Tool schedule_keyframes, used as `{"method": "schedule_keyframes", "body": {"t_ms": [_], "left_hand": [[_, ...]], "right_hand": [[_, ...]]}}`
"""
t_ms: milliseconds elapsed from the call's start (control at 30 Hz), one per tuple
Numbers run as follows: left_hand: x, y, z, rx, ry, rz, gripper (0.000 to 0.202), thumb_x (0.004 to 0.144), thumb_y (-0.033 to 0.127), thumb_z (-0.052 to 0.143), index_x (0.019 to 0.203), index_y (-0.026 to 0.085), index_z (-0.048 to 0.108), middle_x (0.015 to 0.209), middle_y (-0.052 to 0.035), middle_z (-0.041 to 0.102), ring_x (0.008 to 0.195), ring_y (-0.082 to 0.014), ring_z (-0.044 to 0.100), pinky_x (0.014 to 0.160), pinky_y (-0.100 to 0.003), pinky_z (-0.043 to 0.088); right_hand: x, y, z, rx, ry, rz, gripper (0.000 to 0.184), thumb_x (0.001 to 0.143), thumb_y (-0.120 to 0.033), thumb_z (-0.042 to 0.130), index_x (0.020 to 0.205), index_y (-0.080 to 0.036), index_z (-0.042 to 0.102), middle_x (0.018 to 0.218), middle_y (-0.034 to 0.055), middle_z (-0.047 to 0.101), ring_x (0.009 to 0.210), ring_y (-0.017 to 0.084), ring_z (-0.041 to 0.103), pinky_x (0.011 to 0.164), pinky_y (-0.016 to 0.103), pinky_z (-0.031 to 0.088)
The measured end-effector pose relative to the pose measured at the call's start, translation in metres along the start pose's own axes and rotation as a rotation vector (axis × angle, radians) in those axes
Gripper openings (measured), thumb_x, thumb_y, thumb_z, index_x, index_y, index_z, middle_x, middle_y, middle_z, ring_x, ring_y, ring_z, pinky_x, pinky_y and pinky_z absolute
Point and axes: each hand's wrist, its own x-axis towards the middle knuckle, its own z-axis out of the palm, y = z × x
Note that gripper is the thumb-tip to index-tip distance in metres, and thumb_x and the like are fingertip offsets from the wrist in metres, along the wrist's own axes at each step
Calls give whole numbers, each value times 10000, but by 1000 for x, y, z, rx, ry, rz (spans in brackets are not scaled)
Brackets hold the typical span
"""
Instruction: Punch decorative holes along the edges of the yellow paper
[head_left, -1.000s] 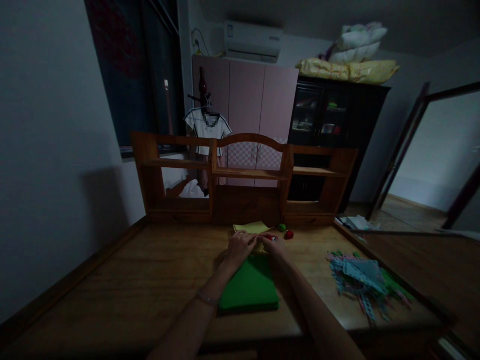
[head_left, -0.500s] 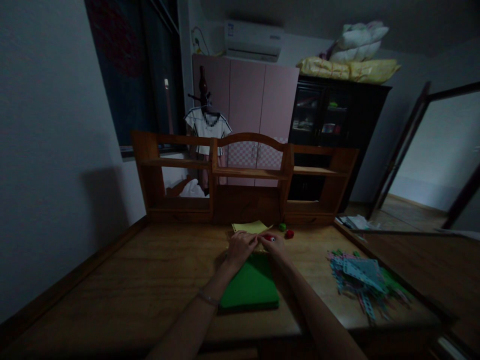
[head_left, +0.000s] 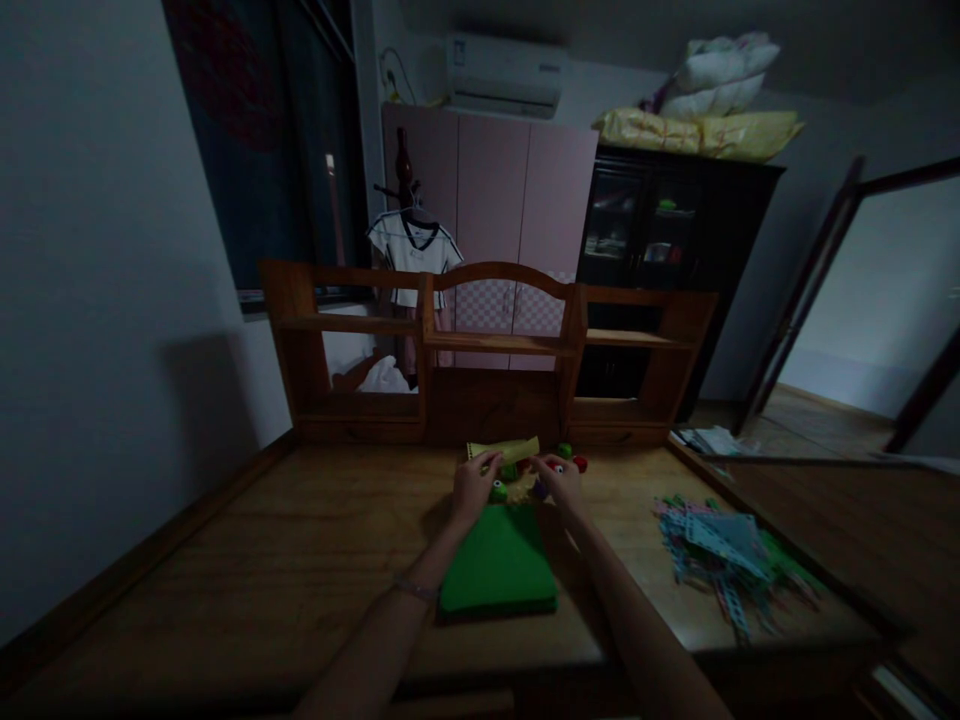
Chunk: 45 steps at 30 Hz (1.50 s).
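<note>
My left hand [head_left: 472, 488] is closed in a pinch at the lower edge of a yellow sheet [head_left: 517, 451] with a notched left edge; what its fingertips hold is too small to tell. A small green piece with a white eye-like spot [head_left: 498, 491] shows beside that hand. My right hand [head_left: 564, 490] is closed around a small red piece with a white spot [head_left: 555, 467], its fingertips pointing left. Between the hands lie small dark and yellowish bits, hard to make out. Nearer me lies a thick green pad [head_left: 498, 572].
A small green piece [head_left: 565, 450] and a red piece [head_left: 580, 464] stand behind my right hand. On the right of the wooden desk [head_left: 315, 540] lies a heap of blue, pink and green strips [head_left: 724, 550]. A wooden shelf unit [head_left: 499, 345] borders the desk's back.
My hands were together over the sheet and have moved apart, left hand leftward, right hand rightward. Small pieces between them now show. The sheet's visible outline has changed.
</note>
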Motion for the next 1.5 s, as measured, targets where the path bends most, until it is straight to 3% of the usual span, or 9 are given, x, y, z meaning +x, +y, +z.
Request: {"method": "schedule_keyframes", "body": {"t_ms": [300,467,567,667,767,967,1133,1367,1500], "left_hand": [[-2,6,-2,5,-73,7,285,838,351,487,1092,294,606,1021,-16,667,922,-180,618,819,-313,470],[-10,26,-3,32,-213,150,321,816,314,524,1130,276,585,1100,-34,630,1026,-183,569,931,-349,415],[-11,36,-7,-13,-120,216,469,802,343,550,1256,264,468,1311,-51,475,1229,-192,402,1040,-373,301],[-6,35,-10,-115,69,92,605,799,372,554,1345,250,323,1439,-67,276,1323,-203,238,1073,-386,238],[2,23,-12,-322,100,-140,619,810,419,528,1349,222,298,1435,-90,282,1303,-216,288,1042,-374,299],[6,15,-11,-855,-156,-421,540,786,505,524,1185,142,498,1152,-129,598,968,-217,613,851,-357,492],[-1,17,-4,-851,-361,-618,458,682,423,679,969,73,612,845,-140,695,752,-234,668,682,-347,547],[1,14,-4,-857,-387,-524,424,701,449,649,903,76,635,802,-128,702,744,-225,671,717,-355,543],[-1,13,-5,-832,-476,-573,433,696,445,656,910,70,625,811,-147,698,699,-215,673,669,-332,551]], "right_hand": [[-1,5,2,55,-175,230,500,665,-614,554,696,-127,663,375,-45,381,367,93,354,404,227,279],[0,14,7,19,-97,246,440,605,-577,630,488,-171,506,403,-26,427,392,101,395,403,232,291],[2,11,4,84,-56,192,428,611,-569,633,506,-184,477,410,-42,410,384,92,370,399,228,280],[0,2,0,158,-23,61,438,633,-567,628,504,-176,479,441,-34,418,409,85,368,412,223,281],[-5,-7,-2,199,-45,7,442,656,-563,619,511,-171,479,474,-27,417,435,82,367,417,217,295],[-11,-8,1,239,-134,36,451,677,-551,612,501,-178,431,477,-44,363,419,73,341,400,208,310],[-4,-1,2,165,-157,86,467,619,-575,644,485,-178,439,441,-44,382,397,74,352,396,210,309],[-5,-10,2,274,-71,68,398,658,-573,611,650,-189,506,477,-53,412,400,67,333,387,199,248],[0,-3,-2,322,-36,90,447,619,-569,642,537,-193,415,432,-66,364,374,58,296,373,211,223]]}}
